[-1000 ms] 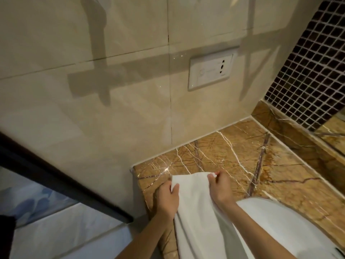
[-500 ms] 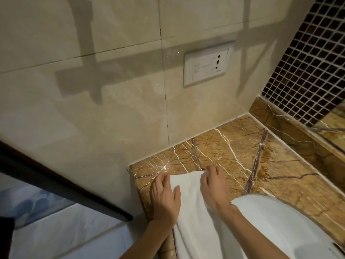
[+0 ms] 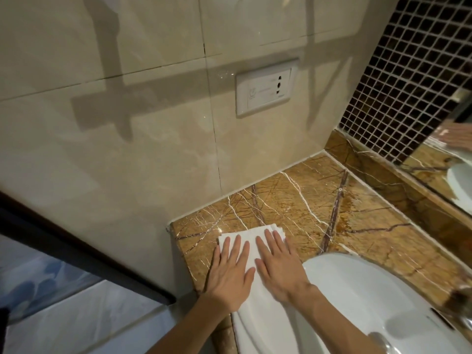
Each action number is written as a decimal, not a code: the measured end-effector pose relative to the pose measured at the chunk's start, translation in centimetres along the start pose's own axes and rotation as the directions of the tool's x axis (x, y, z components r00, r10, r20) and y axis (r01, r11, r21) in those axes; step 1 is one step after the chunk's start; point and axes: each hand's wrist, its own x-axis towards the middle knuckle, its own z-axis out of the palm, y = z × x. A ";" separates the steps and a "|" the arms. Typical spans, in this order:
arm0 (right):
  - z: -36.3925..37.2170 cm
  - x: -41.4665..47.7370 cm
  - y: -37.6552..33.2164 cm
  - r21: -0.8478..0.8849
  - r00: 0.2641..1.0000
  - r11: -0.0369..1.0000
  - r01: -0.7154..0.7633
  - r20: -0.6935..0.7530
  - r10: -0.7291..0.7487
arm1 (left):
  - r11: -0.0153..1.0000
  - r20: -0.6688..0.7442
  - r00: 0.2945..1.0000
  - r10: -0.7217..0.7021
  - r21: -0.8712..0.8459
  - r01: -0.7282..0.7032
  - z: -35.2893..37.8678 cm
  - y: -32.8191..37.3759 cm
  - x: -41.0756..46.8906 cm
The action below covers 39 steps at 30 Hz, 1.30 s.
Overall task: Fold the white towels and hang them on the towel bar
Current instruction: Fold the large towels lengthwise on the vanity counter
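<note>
A folded white towel (image 3: 251, 254) lies on the brown marble counter (image 3: 306, 208), its far end near the counter's left corner and its near end hanging over the front edge. My left hand (image 3: 231, 273) lies flat on the towel's left half with fingers straight. Beside it, my right hand (image 3: 277, 267) presses flat on the right half, fingers spread. No towel bar is in view; only a bar-shaped shadow falls on the beige wall tiles.
A white basin (image 3: 370, 302) sits in the counter right of the towel, with a chrome tap (image 3: 383, 341) at the bottom right. A white wall socket (image 3: 264, 92) is above the counter. Dark mosaic tiles (image 3: 408, 85) and a mirror (image 3: 449, 159) stand at right.
Both hands let go of the towel's far edge, which they had pinched, and now lie flat on it. The towel's far end rests flat on the counter.
</note>
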 end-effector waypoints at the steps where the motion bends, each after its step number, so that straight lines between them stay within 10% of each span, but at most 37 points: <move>1: -0.1 -0.3 -0.1 0.027 1.000 0.999 -0.021 -0.007 0.021 | 1.000 0.000 1.000 0.000 -0.006 0.000 0.0 0.0 -0.1; 16: 1.1 -15.2 1.6 0.266 0.963 0.925 -0.271 0.063 0.264 | 0.985 0.019 0.999 0.042 -0.171 -0.039 1.6 3.4 -8.8; 26: 1.5 -24.8 3.2 0.469 0.988 0.870 -0.154 0.101 0.121 | 0.933 -0.013 0.995 -0.098 -0.348 0.087 1.2 8.7 -15.7; 39: 1.9 -30.4 1.7 0.135 0.994 0.988 -0.076 0.083 0.065 | 0.771 0.080 0.987 -0.139 -0.616 0.159 -0.1 12.9 -19.8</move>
